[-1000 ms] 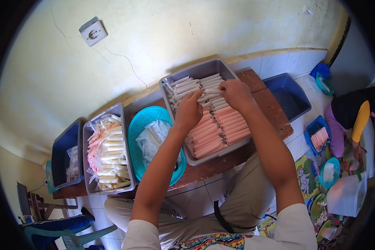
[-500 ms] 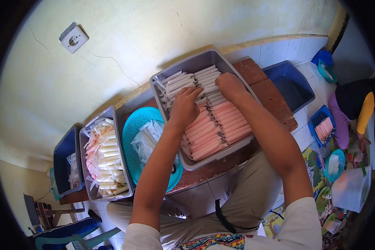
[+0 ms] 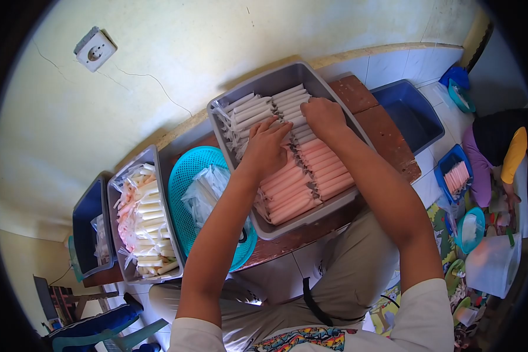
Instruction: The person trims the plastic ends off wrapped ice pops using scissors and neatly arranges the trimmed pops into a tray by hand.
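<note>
A grey tub [image 3: 303,222] holds rows of filled plastic tubes, whitish-grey tubes [image 3: 290,101] at the far end and pink tubes [image 3: 287,193] nearer me. My left hand [image 3: 266,148] rests over the middle of the tub with its fingers apart, touching the tubes near the border of the two colours. My right hand [image 3: 324,119] has its fingers curled at the right-hand row of grey tubes; whatever lies between those fingertips is hidden.
Left of the tub stand a turquoise basket [image 3: 182,170] with clear bags, a grey tub [image 3: 114,226] of cream and pink tubes, and a dark blue tub [image 3: 79,229]. A blue tub [image 3: 413,117] is at right. A person [image 3: 493,152] sits farther right.
The view has shifted. The grey tube earlier held between both hands now lies out of them, and my right hand has closed lower over the right row. My left hand's fingers have spread.
</note>
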`<action>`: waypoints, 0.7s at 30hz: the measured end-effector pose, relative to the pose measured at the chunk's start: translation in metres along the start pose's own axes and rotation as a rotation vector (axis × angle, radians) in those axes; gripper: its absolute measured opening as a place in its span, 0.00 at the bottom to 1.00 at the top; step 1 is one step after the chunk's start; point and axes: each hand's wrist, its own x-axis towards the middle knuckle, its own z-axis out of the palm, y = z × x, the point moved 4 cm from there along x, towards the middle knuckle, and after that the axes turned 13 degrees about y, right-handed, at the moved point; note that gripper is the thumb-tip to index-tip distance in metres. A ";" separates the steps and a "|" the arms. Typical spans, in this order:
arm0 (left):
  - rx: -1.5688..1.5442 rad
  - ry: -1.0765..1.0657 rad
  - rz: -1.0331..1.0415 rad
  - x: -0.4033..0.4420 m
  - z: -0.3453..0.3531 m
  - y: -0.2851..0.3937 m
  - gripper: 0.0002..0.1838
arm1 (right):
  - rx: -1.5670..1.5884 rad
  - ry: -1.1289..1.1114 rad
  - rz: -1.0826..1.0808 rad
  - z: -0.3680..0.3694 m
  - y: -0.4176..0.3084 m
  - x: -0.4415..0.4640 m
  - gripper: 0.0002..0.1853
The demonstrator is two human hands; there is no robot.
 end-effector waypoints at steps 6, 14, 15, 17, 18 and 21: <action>0.120 -0.134 -0.039 -0.007 0.008 0.002 0.40 | -0.037 0.081 -0.049 0.003 -0.002 -0.002 0.07; 0.158 -0.212 -0.058 -0.008 0.013 -0.001 0.41 | -0.069 0.018 -0.032 0.002 -0.002 -0.002 0.07; 0.159 -0.211 -0.059 -0.008 0.012 0.001 0.41 | -0.068 0.018 -0.034 0.002 -0.002 -0.002 0.07; 0.227 -0.269 -0.065 -0.007 0.011 0.005 0.42 | -0.060 0.002 -0.009 0.001 -0.002 -0.001 0.08; 0.229 -0.269 -0.067 -0.007 0.014 0.003 0.42 | -0.058 0.003 -0.011 0.001 -0.002 -0.001 0.08; 0.205 -0.224 -0.072 -0.007 0.015 0.002 0.44 | -0.038 -0.002 0.005 0.001 -0.002 -0.001 0.09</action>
